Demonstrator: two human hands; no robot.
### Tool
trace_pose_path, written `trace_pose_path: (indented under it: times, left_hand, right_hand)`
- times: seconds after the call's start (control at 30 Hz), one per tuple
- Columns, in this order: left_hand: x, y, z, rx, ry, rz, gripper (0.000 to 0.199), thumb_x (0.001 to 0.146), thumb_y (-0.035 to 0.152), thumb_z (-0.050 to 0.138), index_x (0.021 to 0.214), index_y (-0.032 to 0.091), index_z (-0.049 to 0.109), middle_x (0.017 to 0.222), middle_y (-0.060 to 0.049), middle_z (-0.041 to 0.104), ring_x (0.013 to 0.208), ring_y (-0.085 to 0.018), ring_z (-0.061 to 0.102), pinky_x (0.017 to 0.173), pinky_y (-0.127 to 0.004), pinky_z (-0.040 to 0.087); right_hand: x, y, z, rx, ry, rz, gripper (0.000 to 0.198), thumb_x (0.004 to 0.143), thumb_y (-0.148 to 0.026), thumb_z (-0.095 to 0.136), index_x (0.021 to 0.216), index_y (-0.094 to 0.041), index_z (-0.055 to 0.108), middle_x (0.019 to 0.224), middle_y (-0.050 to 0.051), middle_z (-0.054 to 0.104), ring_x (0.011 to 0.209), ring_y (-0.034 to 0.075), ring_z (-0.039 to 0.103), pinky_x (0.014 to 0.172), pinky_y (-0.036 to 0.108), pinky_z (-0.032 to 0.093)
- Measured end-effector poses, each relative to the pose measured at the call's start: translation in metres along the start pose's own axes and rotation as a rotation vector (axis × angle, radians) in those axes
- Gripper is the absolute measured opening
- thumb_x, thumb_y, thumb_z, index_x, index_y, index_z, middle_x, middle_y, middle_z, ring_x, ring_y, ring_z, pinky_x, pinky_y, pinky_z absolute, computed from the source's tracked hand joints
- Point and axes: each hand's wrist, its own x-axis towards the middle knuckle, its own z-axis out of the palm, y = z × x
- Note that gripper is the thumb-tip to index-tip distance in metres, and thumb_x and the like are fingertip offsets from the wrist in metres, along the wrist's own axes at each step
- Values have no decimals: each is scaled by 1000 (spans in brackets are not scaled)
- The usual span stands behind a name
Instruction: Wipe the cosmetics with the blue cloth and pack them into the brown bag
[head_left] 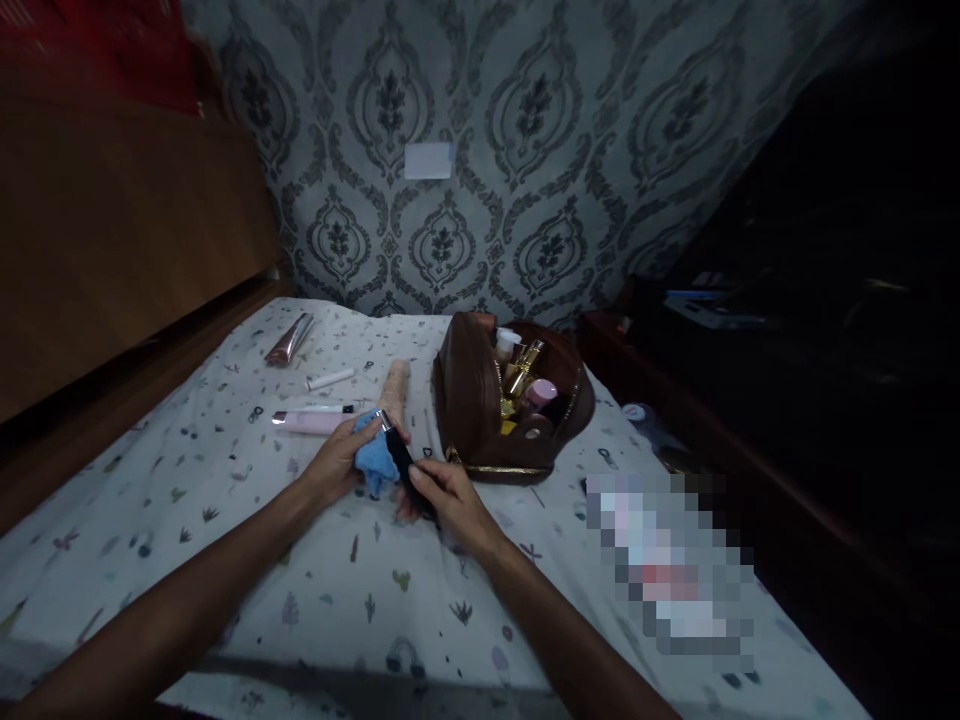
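Note:
My left hand (341,458) is closed on a crumpled blue cloth (376,462). The cloth touches the upper part of a slim black tube with a silver end (400,455), whose exact kind I cannot make out. Around the tube's lower part, the fingers of my right hand (454,500) are wrapped. Just beyond both hands lies a beige tube-shaped item (394,388). To the left are a pale pink tube (306,423), a thin white stick (330,379) and a shiny rose-brown tube (289,340).
A brown cosmetic bag (469,390) stands unzipped right of my hands, with several bottles and jars inside. A blurred-out flat item (667,570) lies at the right on the patterned sheet (300,620). Wooden furniture (127,240) borders the left, and a papered wall (487,220) the back.

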Motion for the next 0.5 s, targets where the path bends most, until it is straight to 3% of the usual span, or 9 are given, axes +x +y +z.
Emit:
trace_pose_path:
  times: [0.13,0.27,0.37,0.5]
  left_hand:
    - [-5,-6,0,-6,-124,-80,50,70,46,82,107,16,67,96,-11,74,64,-18,68,58,-28,56]
    - [-7,-8,-1,42,-162,-85,56,71,41,83,117,17,64,93,-10,74,72,-19,69,64,-27,57]
    - [-6,-6,-2,107,-140,-45,54,72,46,81,114,15,66,79,-6,72,65,-16,66,62,-25,55]
    - [-5,-6,-5,288,-105,-8,49,76,54,75,99,12,68,66,-2,66,52,-12,59,49,-20,46]
  right_hand:
    - [1,4,2,72,20,65,58,76,-72,62,81,-15,62,62,-1,56,57,14,57,63,30,48]
    - [2,7,0,-131,86,-28,56,78,-70,61,66,-15,57,60,-3,46,58,10,44,57,24,38]
    - [3,7,-1,-204,107,-96,51,79,-64,63,64,-16,56,65,-1,50,62,12,48,59,24,40]
    - [4,5,-1,-122,220,-123,41,76,-55,70,89,-17,63,77,1,58,66,13,54,53,22,42]
